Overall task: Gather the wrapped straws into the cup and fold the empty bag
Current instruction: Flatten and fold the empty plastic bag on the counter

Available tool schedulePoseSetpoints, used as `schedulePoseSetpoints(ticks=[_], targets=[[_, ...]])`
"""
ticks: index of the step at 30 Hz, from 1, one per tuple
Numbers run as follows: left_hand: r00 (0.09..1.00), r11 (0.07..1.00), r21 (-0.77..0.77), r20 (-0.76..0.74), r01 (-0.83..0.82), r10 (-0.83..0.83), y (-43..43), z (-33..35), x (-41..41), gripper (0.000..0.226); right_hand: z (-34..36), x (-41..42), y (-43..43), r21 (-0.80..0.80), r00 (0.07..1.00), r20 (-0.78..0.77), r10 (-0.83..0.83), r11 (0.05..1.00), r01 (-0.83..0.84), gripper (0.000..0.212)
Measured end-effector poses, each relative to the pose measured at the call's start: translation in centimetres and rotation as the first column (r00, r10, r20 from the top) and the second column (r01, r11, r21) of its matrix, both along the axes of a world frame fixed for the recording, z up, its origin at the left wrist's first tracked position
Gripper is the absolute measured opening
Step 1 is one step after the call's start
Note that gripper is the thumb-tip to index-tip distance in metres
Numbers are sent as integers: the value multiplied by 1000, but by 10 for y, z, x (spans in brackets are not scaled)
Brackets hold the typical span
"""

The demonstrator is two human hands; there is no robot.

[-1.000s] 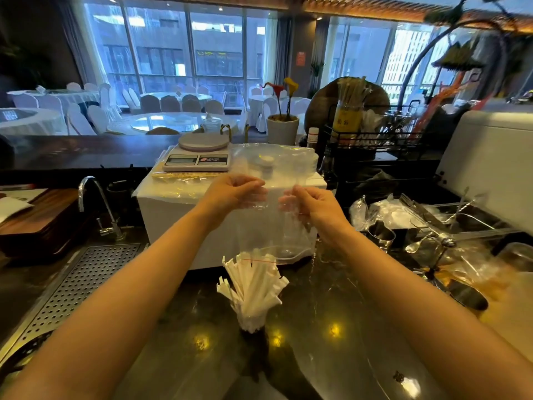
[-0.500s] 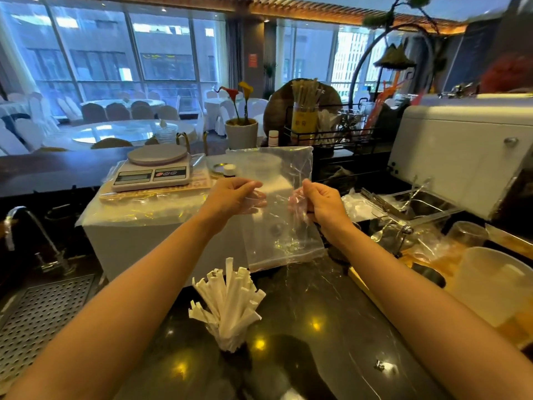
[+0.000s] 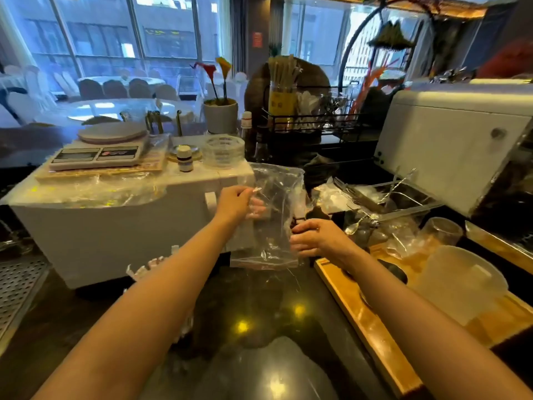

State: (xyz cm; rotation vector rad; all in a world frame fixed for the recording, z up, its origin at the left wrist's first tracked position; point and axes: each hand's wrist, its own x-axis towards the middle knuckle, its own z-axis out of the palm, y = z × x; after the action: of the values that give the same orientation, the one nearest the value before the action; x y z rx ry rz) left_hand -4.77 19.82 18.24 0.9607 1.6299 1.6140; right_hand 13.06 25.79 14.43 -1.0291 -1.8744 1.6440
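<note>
I hold an empty clear plastic bag (image 3: 275, 215) upright above the dark counter. My left hand (image 3: 238, 202) pinches its left edge near the top. My right hand (image 3: 313, 238) grips its right edge lower down. The bag's zip strip hangs at the bottom, just above the counter. The white wrapped straws (image 3: 150, 265) stand in a cup behind my left forearm; only their tips show, and the cup itself is hidden.
A white box (image 3: 115, 226) with a kitchen scale (image 3: 99, 150) stands at the left. A wooden tray (image 3: 366, 316) with a white cup (image 3: 458, 284) lies at the right. A metal drain grate (image 3: 17, 287) sits far left. Dark counter (image 3: 259, 313) lies below the bag.
The view has swung to the right. My right hand has dropped lower along the bag's edge, and the bag has narrowed. My left forearm now covers most of the straws.
</note>
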Motion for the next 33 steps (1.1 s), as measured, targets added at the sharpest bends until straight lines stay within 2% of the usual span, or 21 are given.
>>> schedulePoseSetpoints(ticks=[4, 6, 10, 12, 15, 16, 19, 24, 30, 32, 33], targets=[[997, 997, -67, 60, -46, 50, 12, -24, 17, 24, -23, 18, 11, -23, 997, 74, 18, 1000, -16, 16], [992, 993, -93, 88, -77, 86, 16, -36, 24, 24, -35, 25, 14, -72, 997, 62, 45, 997, -40, 20], [977, 979, -153, 146, -135, 158, 20, -61, 30, 25, -56, 36, 18, -216, 996, 22, 87, 973, -80, 44], [966, 972, -179, 182, -151, 183, 20, -73, 32, 24, -67, 39, 17, -234, 994, 34, 99, 968, -89, 38], [950, 965, -210, 236, -157, 206, 18, -89, 37, 19, -80, 38, 14, -215, 997, 49, 51, 976, -40, 12], [947, 962, -222, 239, -161, 213, 17, -95, 38, 18, -83, 38, 12, -201, 998, 58, 29, 979, -16, 9], [943, 941, -282, 220, -185, 252, 17, -112, 37, 17, -93, 39, 10, -181, 994, 99, -48, 981, 65, 21], [952, 867, -411, -5, -282, 307, 18, -144, 29, 27, -110, 44, 6, -291, 978, 182, -103, 944, 153, 19], [938, 830, -478, 35, -287, 345, 15, -179, 30, 22, -125, 47, 0, -372, 948, 316, -26, 916, 149, 16], [943, 825, -486, 3, -289, 333, 14, -184, 31, 11, -132, 48, -1, -341, 937, 347, -35, 926, 161, 23], [952, 813, -508, -54, -285, 300, 13, -186, 32, 24, -136, 48, -1, -319, 931, 362, -47, 932, 171, 29]])
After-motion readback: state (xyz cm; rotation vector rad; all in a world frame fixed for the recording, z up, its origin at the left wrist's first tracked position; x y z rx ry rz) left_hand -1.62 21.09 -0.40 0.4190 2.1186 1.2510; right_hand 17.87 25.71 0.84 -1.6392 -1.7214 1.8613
